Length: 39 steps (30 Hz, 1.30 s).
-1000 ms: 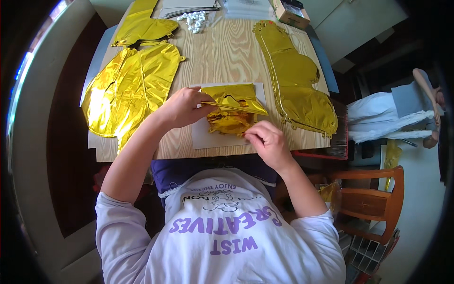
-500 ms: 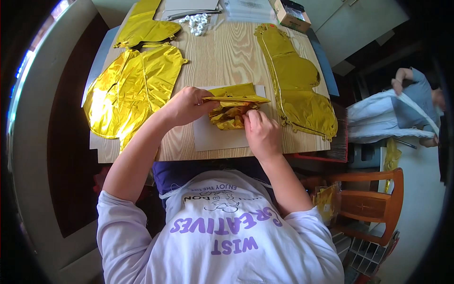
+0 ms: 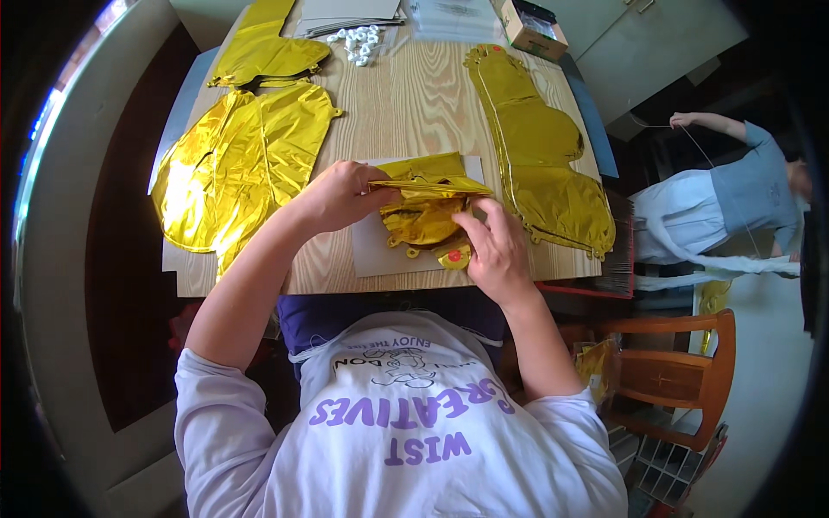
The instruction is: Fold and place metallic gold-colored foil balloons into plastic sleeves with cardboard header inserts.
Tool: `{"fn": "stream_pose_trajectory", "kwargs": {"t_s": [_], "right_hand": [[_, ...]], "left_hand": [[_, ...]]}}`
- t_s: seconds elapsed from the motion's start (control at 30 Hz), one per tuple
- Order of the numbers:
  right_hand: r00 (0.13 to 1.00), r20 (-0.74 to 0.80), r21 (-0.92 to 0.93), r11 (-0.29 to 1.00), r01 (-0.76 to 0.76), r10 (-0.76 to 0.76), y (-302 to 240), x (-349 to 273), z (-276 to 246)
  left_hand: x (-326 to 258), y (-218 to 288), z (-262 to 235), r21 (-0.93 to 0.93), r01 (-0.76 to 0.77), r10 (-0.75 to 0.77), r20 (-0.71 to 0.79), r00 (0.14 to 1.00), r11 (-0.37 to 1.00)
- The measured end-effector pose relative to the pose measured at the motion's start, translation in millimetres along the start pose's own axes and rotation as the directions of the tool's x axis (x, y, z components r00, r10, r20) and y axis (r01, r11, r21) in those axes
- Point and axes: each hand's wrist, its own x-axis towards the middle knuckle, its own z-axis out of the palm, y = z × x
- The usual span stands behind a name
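A partly folded gold foil balloon [image 3: 423, 223] is held above a pale grey board [image 3: 371, 252] near the table's front edge. My left hand [image 3: 338, 197] is closed on the left end of its upper folded layers. At its right side, my right hand [image 3: 499, 250] has thumb and forefinger bent against the foil, seemingly pinching its edge; the exact contact is partly hidden. Beneath the folds hangs a crumpled part with small tabs and a red dot [image 3: 454, 255] on its lower end, beside my right fingers.
Flat gold foil balloons lie at left [image 3: 250, 164], far left [image 3: 268, 52] and right [image 3: 548, 142]. Small white pieces [image 3: 358, 43], clear plastic sheets [image 3: 453, 19] and a cardboard box [image 3: 534, 30] sit at the back. Another person [image 3: 734, 190] stands at right, past a wooden chair [image 3: 669, 371].
My right hand has moved slightly right and its fingers have loosened. The foil's lower part has dropped, showing the red dot and tabs. The other person has turned and raised an arm.
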Motion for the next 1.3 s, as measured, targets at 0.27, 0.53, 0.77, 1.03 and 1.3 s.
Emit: {"fn": "stream_pose_trajectory", "kwargs": {"t_s": [0.27,0.53,0.77,1.03,1.3], "right_hand": [[0.98,0.074,0.361,0.911,-0.2,0.186,7,9,12],[0.92,-0.063,0.116,0.918,-0.379,0.388,-19,22,23],[0.991,-0.095,-0.279,0.953,-0.121,0.098,-22,19,23],[1.0,0.007,-0.176,0.984,0.002,0.0,-21,19,31],[0.994,-0.008,-0.091,0.99,-0.112,0.112,-27,15,34]], "left_hand": [[0,-6,2,0.015,-0.011,0.011,-0.001,1.0,1.0],[0,-1,2,0.001,0.026,-0.026,0.004,1.0,1.0],[2,15,-6,-0.018,0.142,-0.141,0.03,0.99,0.99],[7,21,-14,-0.029,0.149,-0.149,0.007,0.989,0.988],[1,18,-5,0.029,-0.026,0.026,-0.018,0.999,0.999]]}}
